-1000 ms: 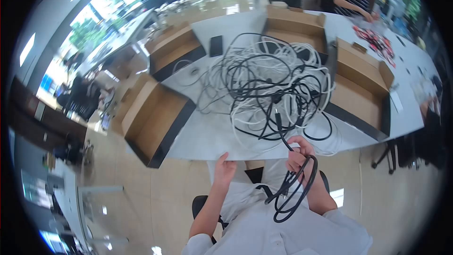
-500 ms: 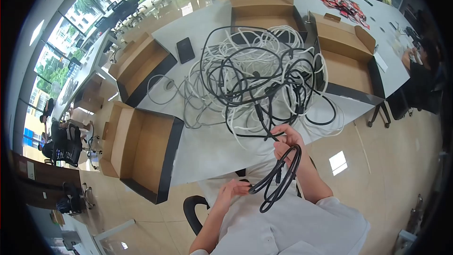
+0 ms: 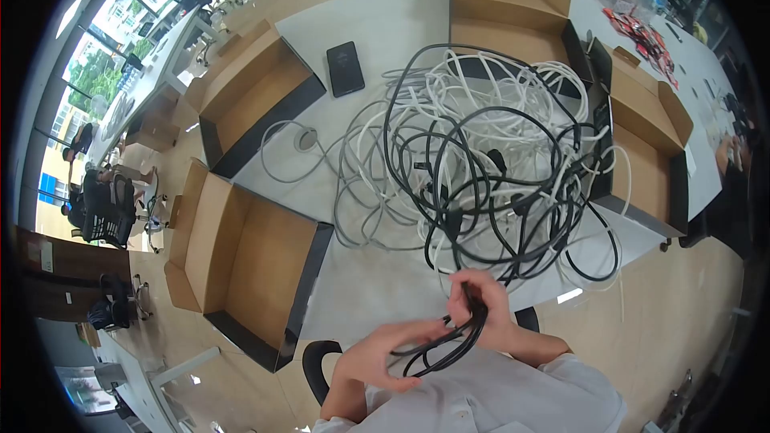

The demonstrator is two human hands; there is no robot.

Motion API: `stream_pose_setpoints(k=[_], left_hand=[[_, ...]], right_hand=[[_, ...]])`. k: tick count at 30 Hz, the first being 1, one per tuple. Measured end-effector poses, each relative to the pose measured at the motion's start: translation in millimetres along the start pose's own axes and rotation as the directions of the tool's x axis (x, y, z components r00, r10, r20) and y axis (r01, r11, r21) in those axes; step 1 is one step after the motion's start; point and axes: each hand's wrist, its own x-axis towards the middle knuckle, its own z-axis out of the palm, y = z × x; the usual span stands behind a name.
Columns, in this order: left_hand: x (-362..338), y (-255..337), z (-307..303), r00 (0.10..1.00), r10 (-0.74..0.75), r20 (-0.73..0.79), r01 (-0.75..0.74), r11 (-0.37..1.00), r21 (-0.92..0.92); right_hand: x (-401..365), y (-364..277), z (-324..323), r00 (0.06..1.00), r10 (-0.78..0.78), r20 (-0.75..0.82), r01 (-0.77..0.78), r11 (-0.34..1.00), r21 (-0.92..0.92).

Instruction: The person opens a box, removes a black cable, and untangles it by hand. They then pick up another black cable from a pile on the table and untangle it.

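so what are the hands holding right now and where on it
Both hold one looped black cable: the right hand pinches the top of the loops, and the left hand grips their lower end.

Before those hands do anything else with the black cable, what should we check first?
1. Both hands gripping: ok. The left hand and the right hand both hold the looped black cable.
2. Cable free of the pile: not ok. A black strand seems to run from the right hand up into the tangle of cables on the table.
3. Loops together: ok. They lie bunched between the two hands.
4. Plug ends found: cannot tell; the hands hide that part.
5. Open box close by: ok. The cardboard box to the left stands open, its floor bare.
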Motion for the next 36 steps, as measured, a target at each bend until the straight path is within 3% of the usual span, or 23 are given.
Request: stream_pose_setpoints(k=[1,2,5,6,9,16,19,21,22,24,27,29,30,32,33,34,35,36], left_hand=[[-1.9,-0.8,-4.5,0.993,-0.049,0.111,0.044,0.998,0.047],[-4.4,0.0,-8.0,0.966,-0.204,0.159,0.200,0.979,0.044],[7.4,0.8,-11.2,0.968,-0.249,0.025,0.246,0.966,0.086],[12.5,1.6,-7.9,0.980,-0.158,-0.117,0.165,0.985,0.053],[5.2,-11.9,-6.8,0.949,-0.145,-0.281,0.142,0.989,-0.031],[10.5,-25.0,53.2,0.891,0.121,-0.438,-0.064,0.988,0.143],[18.4,-12.2,97.1,0.805,0.107,-0.584,-0.010,0.986,0.166],[11.3,-11.5,112.3,0.808,0.236,-0.540,-0.089,0.955,0.284],[5.3,-17.0,117.6,0.787,0.319,-0.528,-0.147,0.928,0.342],[-5.3,-13.5,128.1,0.740,0.409,-0.534,-0.194,0.890,0.412],[-12.2,-16.0,147.4,0.383,0.280,-0.880,-0.392,0.912,0.120],[-23.9,-20.7,134.8,0.355,0.311,-0.881,-0.439,0.888,0.137],[-26.8,-20.7,129.6,0.341,0.322,-0.883,-0.462,0.876,0.141],[-15.9,-0.7,131.3,0.283,0.259,-0.924,-0.513,0.854,0.082],[-10.9,7.1,131.7,0.248,0.223,-0.943,-0.541,0.839,0.056],[-10.2,8.7,128.2,0.314,0.264,-0.912,-0.629,0.778,0.008],[-5.9,12.6,127.7,0.313,0.335,-0.889,-0.558,0.822,0.113],[1.0,17.5,127.1,0.322,0.401,-0.858,-0.481,0.850,0.216]], right_hand=[[5.1,-0.6,-1.5,0.999,-0.007,0.050,0.010,0.998,-0.070],[6.9,-5.2,-1.7,0.996,0.003,0.084,0.007,0.993,-0.114],[8.4,-5.4,-3.0,0.985,0.062,0.163,-0.042,0.992,-0.121],[10.5,-5.8,-4.2,0.989,0.010,0.147,0.007,0.993,-0.118],[10.5,-14.9,-12.0,0.969,0.094,0.229,-0.060,0.987,-0.150],[-36.9,-28.0,-35.1,0.980,0.066,0.187,-0.025,0.976,-0.216],[-63.2,-37.7,-51.0,0.978,0.048,0.201,-0.004,0.977,-0.212],[-81.8,-48.6,-59.6,0.977,0.048,0.207,-0.024,0.992,-0.121],[-90.6,-44.7,-63.5,0.967,-0.029,0.252,0.059,0.992,-0.111],[-108.7,-52.1,-78.0,0.959,-0.100,0.264,0.142,0.979,-0.145],[-133.6,-40.4,-102.3,0.973,-0.137,0.188,0.160,0.980,-0.117],[-153.6,3.1,-128.6,0.990,-0.104,0.097,0.118,0.983,-0.143],[-162.7,25.3,-136.9,0.996,0.087,-0.008,-0.087,0.995,0.041],[-176.4,57.2,-147.9,0.864,0.497,-0.084,-0.418,0.800,0.430],[-174.0,53.8,-148.7,0.801,0.598,-0.039,-0.497,0.699,0.515],[-171.7,50.5,-148.8,0.726,0.687,0.018,-0.562,0.579,0.591],[-168.2,48.6,-147.8,0.642,0.762,0.082,-0.611,0.444,0.656],[-161.1,49.9,-148.6,0.697,0.714,0.068,-0.517,0.434,0.738]])
